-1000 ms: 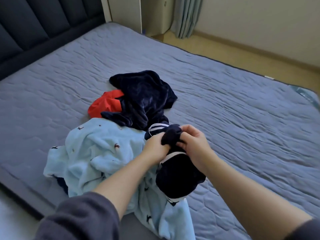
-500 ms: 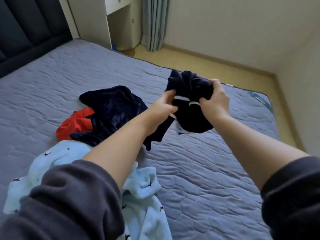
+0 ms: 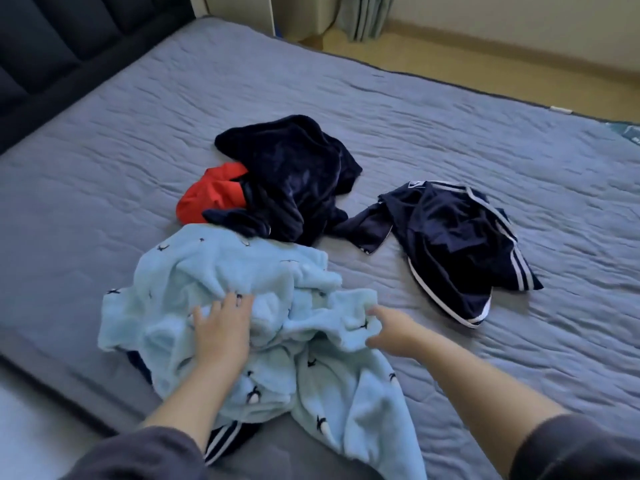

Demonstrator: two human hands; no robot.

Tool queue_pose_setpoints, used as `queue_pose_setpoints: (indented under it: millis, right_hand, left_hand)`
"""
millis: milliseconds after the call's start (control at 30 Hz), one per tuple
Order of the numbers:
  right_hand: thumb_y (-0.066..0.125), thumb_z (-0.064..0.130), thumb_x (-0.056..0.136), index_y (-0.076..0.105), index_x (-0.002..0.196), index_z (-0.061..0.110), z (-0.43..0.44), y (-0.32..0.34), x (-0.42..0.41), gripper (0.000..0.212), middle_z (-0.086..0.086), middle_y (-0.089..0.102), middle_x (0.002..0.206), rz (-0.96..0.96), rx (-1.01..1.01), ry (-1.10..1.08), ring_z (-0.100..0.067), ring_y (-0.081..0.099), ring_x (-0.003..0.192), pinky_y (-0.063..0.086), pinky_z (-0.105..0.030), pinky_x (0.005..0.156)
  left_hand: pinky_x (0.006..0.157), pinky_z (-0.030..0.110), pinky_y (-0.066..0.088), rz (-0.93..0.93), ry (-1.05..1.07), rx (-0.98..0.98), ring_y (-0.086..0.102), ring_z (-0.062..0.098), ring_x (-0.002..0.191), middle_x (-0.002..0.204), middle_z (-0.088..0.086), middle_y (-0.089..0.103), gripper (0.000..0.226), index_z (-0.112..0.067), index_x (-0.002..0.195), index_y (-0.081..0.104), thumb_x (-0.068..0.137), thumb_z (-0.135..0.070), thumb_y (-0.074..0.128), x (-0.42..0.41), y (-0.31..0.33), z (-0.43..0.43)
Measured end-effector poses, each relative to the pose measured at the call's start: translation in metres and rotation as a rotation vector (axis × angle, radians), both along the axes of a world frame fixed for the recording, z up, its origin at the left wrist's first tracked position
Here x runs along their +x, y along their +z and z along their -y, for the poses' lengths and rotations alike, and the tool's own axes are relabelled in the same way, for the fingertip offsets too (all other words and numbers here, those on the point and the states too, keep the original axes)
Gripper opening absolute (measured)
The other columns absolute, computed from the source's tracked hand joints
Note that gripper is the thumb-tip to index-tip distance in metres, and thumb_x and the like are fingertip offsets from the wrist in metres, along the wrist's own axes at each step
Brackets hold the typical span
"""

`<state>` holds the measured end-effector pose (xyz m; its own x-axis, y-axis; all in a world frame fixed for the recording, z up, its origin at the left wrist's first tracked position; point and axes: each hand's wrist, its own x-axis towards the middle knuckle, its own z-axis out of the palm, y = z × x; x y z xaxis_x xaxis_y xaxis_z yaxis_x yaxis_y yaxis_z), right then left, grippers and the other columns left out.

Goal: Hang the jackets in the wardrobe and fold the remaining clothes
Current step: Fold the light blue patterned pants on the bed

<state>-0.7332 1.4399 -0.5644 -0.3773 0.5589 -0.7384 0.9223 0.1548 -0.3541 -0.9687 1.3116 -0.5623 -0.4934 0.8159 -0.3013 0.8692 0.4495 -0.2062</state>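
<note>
Fleece point(image 3: 242, 271), light blue: lies bunched at near bed point(image 3: 450, 133) edge, overhanging. Left hand point(image 3: 221, 330): rests flat, fingers spread, gripping nothing. Right hand point(image 3: 388, 329): touches right fold; grip unclear. Risk: may drag half-hidden striped garment point(image 3: 221, 441) off bed when lifted.

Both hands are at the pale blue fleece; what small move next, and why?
Probably grip the crumpled light blue fleece garment and lift it open: the left hand rests spread on it, the right hand reaches its fold, neither plainly gripping.
</note>
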Motion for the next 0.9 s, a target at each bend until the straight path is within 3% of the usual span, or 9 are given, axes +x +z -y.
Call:
queue_pose_setpoints:
  millis: [67,233,300,400,500,600,700,800,900]
  right_hand:
    - [0.059,0.029,0.088,0.024,0.149,0.021,0.015,-0.015,-0.012,0.070,-0.005,0.039,0.147,-0.045,0.001,0.010,-0.023,0.040,0.132,0.038,-0.030,0.100]
    - [0.074,0.047,0.061,0.009,0.150,0.036,0.033,-0.008,-0.033,0.111,0.004,0.018,0.157,-0.491,0.128,-0.159,-0.013,0.017,0.144,0.032,-0.036,0.111]
    - [0.073,0.044,0.056,0.028,0.142,0.033,0.027,0.013,-0.042,0.097,0.000,0.038,0.146,-0.673,0.132,-0.267,-0.011,0.034,0.136,0.038,-0.035,0.105]
    - [0.063,0.033,0.069,0.052,0.107,0.024,0.003,0.058,-0.047,0.040,0.006,0.065,0.097,-0.866,0.147,-0.439,0.000,0.062,0.089,0.051,-0.025,0.076]
    - [0.057,0.019,0.086,0.059,0.092,0.015,-0.019,0.101,-0.038,0.008,0.005,0.063,0.088,-0.935,0.240,-0.618,0.000,0.056,0.079,0.049,-0.024,0.072]
    - [0.047,0.010,0.093,0.062,0.097,0.022,-0.031,0.137,-0.023,0.019,0.005,0.067,0.095,-1.021,0.234,-0.897,-0.011,0.062,0.092,0.052,-0.024,0.079]
    - [0.048,0.015,0.092,0.062,0.111,0.015,-0.047,0.167,-0.001,0.024,-0.005,0.070,0.101,-1.091,0.146,-1.158,-0.022,0.066,0.097,0.056,-0.036,0.084]
    - [0.049,0.016,0.091,0.062,0.113,0.017,-0.061,0.185,0.024,0.026,-0.005,0.070,0.100,-1.134,0.193,-1.182,-0.020,0.067,0.090,0.057,-0.032,0.077]
    - [0.049,0.011,0.091,0.059,0.105,0.022,-0.067,0.180,0.051,0.021,0.007,0.065,0.091,-1.071,0.327,-1.039,-0.008,0.062,0.083,0.052,-0.014,0.061]
  left_hand:
    - [0.093,0.042,0.037,0.189,0.107,0.209,0.058,0.028,0.104,0.107,0.000,0.061,0.031,-0.019,0.110,0.056,0.082,-0.007,0.051,-0.001,-0.002,-0.007]
    - [0.071,0.026,0.044,1.136,0.385,0.554,0.059,0.017,0.087,0.087,-0.004,0.062,0.008,-0.019,0.092,0.058,0.085,-0.016,0.057,0.028,0.057,-0.052]
    - [0.065,0.020,0.049,1.408,0.443,0.620,0.062,0.011,0.076,0.079,-0.003,0.066,0.009,-0.016,0.086,0.064,0.088,-0.013,0.056,0.045,0.095,-0.069]
    - [0.070,0.024,0.050,1.660,0.597,0.645,0.064,0.012,0.070,0.071,0.005,0.065,0.033,-0.014,0.065,0.069,0.092,-0.018,0.049,0.058,0.139,-0.088]
    - [0.086,0.036,0.052,1.677,0.441,0.747,0.068,0.022,0.093,0.094,0.013,0.071,0.029,-0.009,0.088,0.074,0.080,-0.032,0.057,0.066,0.170,-0.106]
    - [0.090,0.028,0.051,1.595,0.109,0.772,0.060,0.010,0.111,0.120,0.000,0.063,0.062,-0.024,0.123,0.054,0.069,-0.051,0.070,0.068,0.172,-0.118]
    - [0.100,0.046,0.042,1.046,-0.102,0.437,0.047,0.008,0.124,0.131,-0.015,0.050,0.091,-0.049,0.130,0.034,0.051,-0.064,0.076,0.071,0.131,-0.111]
    - [0.092,0.043,0.040,0.601,0.073,0.280,0.052,0.030,0.113,0.122,0.001,0.060,0.048,-0.035,0.122,0.045,0.077,-0.038,0.061,0.084,0.092,-0.104]
    - [0.081,0.032,0.041,0.868,0.344,0.591,0.056,0.030,0.104,0.117,0.008,0.062,0.020,-0.021,0.112,0.057,0.094,-0.020,0.048,0.108,0.105,-0.117]
